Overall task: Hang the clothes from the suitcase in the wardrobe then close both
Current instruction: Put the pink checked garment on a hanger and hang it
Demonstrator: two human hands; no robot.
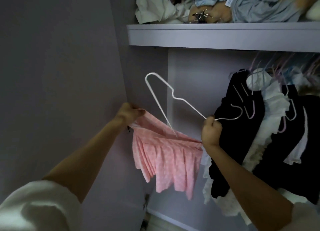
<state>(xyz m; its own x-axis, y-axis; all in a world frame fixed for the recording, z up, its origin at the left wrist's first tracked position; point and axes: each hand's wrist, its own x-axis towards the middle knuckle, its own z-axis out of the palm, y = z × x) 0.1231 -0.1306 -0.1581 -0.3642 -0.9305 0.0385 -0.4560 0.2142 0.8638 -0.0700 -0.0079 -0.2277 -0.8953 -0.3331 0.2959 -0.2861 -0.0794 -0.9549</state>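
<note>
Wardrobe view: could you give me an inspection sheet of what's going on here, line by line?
Surface: shelf above the hanging space, piled with crumpled clothes.
Job's things: pink garment stretched between the two hands; white hanger tilted, one end poked into the garment's top edge, not yet on the rail.
Clutter: metal clips among the shelf pile.
Hands: left hand pinches one end of the garment; right hand grips the hanger's other end and the garment.
Cables: nothing seen.
Surroundings: dark and white clothes already hanging at right; wardrobe wall at left; suitcase not in view.
</note>
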